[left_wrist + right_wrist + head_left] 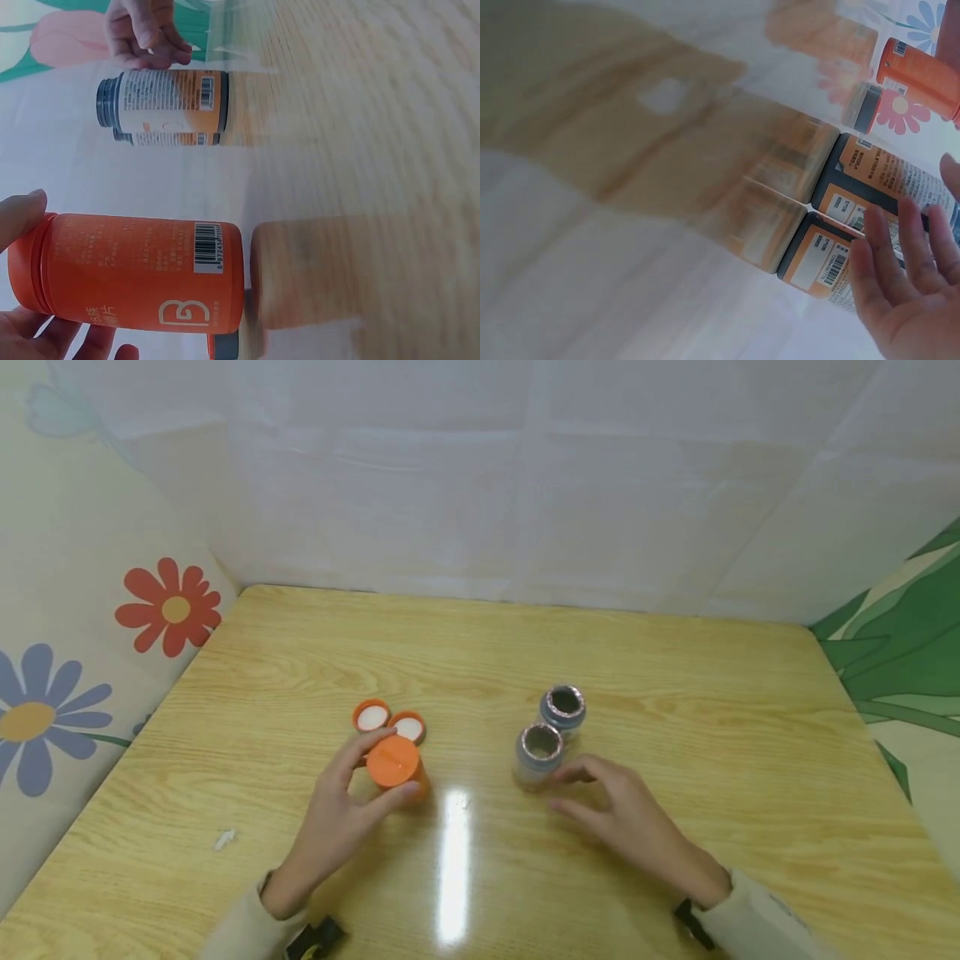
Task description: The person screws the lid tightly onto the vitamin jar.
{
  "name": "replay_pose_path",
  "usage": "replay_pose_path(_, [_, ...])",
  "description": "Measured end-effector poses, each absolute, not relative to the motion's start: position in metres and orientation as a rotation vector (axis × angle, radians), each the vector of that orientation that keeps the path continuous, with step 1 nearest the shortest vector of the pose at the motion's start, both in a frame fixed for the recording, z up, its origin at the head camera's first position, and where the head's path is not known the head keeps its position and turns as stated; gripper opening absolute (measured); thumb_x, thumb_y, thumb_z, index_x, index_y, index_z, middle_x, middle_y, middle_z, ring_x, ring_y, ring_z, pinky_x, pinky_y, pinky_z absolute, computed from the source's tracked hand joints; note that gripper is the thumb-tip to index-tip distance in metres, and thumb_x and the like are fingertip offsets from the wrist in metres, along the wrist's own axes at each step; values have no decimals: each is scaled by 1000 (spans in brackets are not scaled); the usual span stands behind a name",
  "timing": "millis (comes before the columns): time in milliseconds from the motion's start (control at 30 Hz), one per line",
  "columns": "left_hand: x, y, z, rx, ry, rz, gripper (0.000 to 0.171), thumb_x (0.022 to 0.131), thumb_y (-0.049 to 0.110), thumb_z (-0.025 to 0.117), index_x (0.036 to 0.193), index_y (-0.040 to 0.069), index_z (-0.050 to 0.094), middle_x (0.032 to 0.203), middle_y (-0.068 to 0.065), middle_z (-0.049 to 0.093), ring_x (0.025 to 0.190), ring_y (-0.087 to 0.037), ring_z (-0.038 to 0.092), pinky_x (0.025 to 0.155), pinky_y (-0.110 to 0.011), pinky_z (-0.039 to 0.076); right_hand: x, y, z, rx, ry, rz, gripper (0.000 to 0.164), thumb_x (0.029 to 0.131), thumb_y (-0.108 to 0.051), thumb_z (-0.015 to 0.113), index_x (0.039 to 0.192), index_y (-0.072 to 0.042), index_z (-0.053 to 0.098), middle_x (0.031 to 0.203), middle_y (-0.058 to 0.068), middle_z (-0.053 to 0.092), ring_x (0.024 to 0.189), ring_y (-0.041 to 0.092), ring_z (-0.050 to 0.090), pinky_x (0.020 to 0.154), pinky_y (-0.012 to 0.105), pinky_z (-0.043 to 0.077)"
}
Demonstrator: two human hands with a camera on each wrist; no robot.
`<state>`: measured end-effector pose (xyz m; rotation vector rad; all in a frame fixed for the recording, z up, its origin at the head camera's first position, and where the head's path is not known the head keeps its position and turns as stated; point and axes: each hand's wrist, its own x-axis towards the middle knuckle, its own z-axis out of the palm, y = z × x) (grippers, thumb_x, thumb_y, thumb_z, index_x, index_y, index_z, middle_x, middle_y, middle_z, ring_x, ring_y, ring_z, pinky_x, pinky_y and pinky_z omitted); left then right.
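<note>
My left hand [333,814] grips an orange bottle [142,274] near its orange cap [393,762], thumb on one side and fingers on the other. The bottle stands upright, its base right at the tabletop. Two open bottles with dark necks stand close together to the right: a nearer bottle [538,756] and a farther bottle [563,708]. Their labels are white and orange. Beside the nearer one is my right hand [618,802], fingers loosely bent and fingertips right at its side. In the right wrist view, the right hand's fingers [913,255] overlap both bottles.
Two orange caps with white liners, a left cap [372,717] and a right cap [407,727], lie upturned just behind the orange bottle. A small white scrap [224,839] lies at the left on the glossy wooden table [675,693]. A white sheet [450,485] hangs along the back edge.
</note>
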<state>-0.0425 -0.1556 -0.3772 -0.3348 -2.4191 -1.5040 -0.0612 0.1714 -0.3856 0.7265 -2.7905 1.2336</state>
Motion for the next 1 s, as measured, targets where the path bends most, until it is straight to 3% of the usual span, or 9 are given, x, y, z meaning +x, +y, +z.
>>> replay_pose_path(300, [-41, -170, -376, -176, -2482, -1431, 63, 75, 3, 84, 133, 8, 58, 123, -2, 63, 105, -1, 53, 90, -17, 40, -67, 171, -384, 666, -2740, 1207, 37, 78, -16, 82, 109, -8, 63, 106, 4, 72, 95, 19, 68, 84, 39, 58])
replay_pose_path(600, [-42, -182, -376, -26, -2519, -1392, 61, 81, 8, 81, 136, 6, 54, 127, -5, 62, 103, -1, 51, 90, -19, 39, -72, 169, -384, 629, -2782, 1291, 66, 74, -12, 85, 131, -5, 52, 126, 12, 65, 102, 24, 68, 88, 41, 58])
replay_pose_path(1000, [-47, -202, -370, 168, -2503, -1345, 58, 87, 13, 75, 140, 7, 52, 132, -6, 59, 106, 2, 49, 90, -15, 38, -75, 164, -383, 636, -2856, 1249, 75, 78, -21, 83, 141, -5, 46, 131, 14, 61, 106, 24, 66, 90, 41, 57])
